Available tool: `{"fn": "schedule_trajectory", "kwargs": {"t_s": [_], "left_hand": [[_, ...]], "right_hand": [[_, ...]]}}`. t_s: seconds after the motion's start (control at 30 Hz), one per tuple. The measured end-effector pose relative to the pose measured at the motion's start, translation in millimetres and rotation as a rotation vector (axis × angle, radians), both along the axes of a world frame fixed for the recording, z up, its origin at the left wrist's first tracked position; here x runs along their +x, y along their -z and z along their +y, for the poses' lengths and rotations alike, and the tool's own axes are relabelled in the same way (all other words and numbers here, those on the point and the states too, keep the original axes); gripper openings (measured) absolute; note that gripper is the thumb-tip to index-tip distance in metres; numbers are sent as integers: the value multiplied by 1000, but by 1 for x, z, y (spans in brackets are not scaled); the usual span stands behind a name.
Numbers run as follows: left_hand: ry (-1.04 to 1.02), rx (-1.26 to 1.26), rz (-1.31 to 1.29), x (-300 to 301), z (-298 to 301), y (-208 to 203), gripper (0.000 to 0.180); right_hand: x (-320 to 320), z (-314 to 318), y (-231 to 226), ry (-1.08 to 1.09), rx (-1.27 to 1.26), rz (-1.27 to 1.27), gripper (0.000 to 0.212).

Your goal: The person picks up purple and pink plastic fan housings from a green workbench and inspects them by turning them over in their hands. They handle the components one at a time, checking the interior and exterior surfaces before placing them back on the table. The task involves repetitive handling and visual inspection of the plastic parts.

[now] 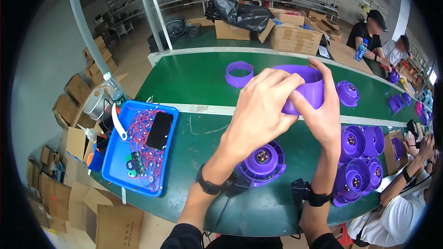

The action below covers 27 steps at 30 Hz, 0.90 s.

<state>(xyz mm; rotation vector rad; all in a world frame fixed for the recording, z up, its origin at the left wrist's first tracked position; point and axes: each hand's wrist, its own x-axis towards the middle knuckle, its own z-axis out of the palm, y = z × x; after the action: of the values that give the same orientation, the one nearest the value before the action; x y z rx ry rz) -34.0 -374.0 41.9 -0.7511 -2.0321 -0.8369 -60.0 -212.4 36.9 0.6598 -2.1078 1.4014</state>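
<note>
Between my two hands, raised above the green workbench, is a purple cylindrical plastic housing [314, 93]. My left hand [264, 106] closes on its left side, fingers over the rim. My right hand [318, 119] grips it from the right, one finger stretched up along the far rim and the thumb across the near side. Its underside is hidden. Below, a round purple motor base [262, 157] with a ribbed edge and a metal hub sits on the bench, partly behind my left wrist. A purple open ring [239, 74] stands farther back, apart from my hands.
At left lies a blue tray [162, 175] with red wires, a black phone [160, 130] and small green parts. Several purple housings [351, 175] cluster at right; another purple unit [347, 93] stands behind them. Cardboard boxes [295, 38] line the back. Co-workers [369, 32] sit to the right.
</note>
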Motion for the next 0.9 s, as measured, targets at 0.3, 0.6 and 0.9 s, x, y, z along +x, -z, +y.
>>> {"fn": "schedule_trajectory", "kwargs": {"t_s": [0.3, 0.6, 0.9], "left_hand": [[174, -30, -35, 5, -6, -13, 61], [330, 353, -269, -5, -11, -6, 84], [143, 268, -33, 2, -5, -15, 61]], "right_hand": [[-8, 4, 5, -134, -200, 39, 39], [-10, 15, 2, -274, -309, 119, 33], [-3, -5, 4, -344, -386, 139, 63]]}}
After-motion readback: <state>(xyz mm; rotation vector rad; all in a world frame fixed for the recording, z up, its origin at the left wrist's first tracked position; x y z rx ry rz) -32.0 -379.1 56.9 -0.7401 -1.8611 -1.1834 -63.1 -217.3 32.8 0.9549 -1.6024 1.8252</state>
